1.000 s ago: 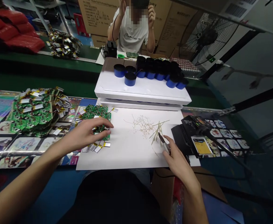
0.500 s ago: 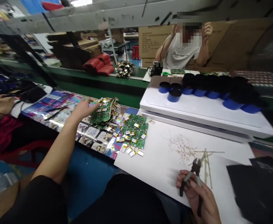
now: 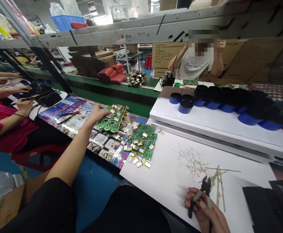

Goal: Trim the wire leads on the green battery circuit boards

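PCBs (image 3: 141, 142) w/ small foil cells (image 3: 139, 164) wired on lie in 2 heaps. Near heap (image 3: 142, 139) sits mid-frame, partly on corner of white sheet (image 3: 161, 181), partly on printed mat (image 3: 68, 118). Far heap (image 3: 113, 118) is just up-left of it, on mat. L hand (image 3: 98, 115) is open, spread wide, resting at far heap's edge; can't tell if it's pinching anything. R hand (image 3: 201, 208) is closed round side cutters (image 3: 205, 187), lower right of frame, over sheet, with jaws pointing up.

Done so far, judging by how things lie: wire clippings (image 3: 193, 163) scattered on sheet just up-left of cutters, pale strips (image 3: 219, 183) right beside them. Left: lots of boards w/ cells attached in both heaps.

Farther out: foam block (image 3: 216, 132) w/ blue-and-black rolls (image 3: 186, 107) at right; bench pile (image 3: 137, 78) upper centre; co-worker (image 3: 196, 63) beyond, hands up by head; pink sleeve (image 3: 1, 119) at far left.
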Demonstrator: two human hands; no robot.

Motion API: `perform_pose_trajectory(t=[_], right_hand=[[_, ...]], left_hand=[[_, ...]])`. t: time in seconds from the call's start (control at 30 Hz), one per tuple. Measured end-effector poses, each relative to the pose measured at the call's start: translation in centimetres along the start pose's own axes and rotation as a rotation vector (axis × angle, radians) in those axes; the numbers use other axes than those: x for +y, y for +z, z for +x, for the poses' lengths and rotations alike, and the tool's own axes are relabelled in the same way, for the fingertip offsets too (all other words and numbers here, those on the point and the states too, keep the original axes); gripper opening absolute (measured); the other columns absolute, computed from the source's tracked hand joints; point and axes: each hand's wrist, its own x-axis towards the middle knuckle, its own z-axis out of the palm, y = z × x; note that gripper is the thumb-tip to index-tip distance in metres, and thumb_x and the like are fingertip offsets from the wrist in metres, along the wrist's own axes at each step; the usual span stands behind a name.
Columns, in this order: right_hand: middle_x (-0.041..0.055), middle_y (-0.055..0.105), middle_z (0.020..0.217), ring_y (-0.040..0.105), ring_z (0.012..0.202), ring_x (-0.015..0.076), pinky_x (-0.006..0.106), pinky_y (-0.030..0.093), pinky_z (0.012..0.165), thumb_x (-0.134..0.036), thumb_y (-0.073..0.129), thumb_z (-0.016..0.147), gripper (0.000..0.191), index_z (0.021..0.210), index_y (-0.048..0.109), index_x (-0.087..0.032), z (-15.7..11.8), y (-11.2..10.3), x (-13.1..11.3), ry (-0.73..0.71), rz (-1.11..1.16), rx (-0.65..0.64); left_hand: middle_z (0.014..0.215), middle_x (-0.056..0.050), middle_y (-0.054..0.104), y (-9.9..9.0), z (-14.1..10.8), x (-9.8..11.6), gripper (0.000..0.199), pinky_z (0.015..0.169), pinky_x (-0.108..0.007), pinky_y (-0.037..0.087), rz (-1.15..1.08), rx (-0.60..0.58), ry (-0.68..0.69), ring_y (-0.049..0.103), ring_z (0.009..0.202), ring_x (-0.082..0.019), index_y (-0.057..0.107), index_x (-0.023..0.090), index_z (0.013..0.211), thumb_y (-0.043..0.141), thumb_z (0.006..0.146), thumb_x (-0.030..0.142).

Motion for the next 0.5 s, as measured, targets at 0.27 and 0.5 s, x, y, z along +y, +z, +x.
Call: perform_pose_trajectory(t=[0.27, 0.5], right_hand=[[0.011, 0.076, 0.094, 0.07, 0.078, 0.0257, 0.041, 0.059, 0.077, -0.049, 0.08, 0.088, 0.035, 0.109, 0.08, -0.021, -0.3, 1.3, -0.7, -0.035, 0.011, -0.005], [0.0124, 0.076, 0.092, 0.067, 0.074, 0.0244, 0.04, 0.057, 0.072, -0.052, 0.081, 0.086, 0.039, 0.108, 0.081, -0.019, 0.3, 1.6, -0.4, -0.101, 0.007, -0.029]], left_hand=[[0.105, -0.007, 0.078, -1.2, -5.6, 5.7, 0.053, 0.087, -0.035, 0.056, 0.204, -0.105, 0.525, 0.074, 0.101, -0.027, 0.062, 0.023, 0.129, 0.073, 0.085, 0.05], [0.113, 0.01, 0.082, -3.1, -14.4, 10.5, 0.042, 0.102, -0.051, 0.063, 0.07, -0.045, 1.228, 0.079, 0.107, -0.027, 0.074, 0.053, 0.125, 0.072, 0.091, 0.03]])
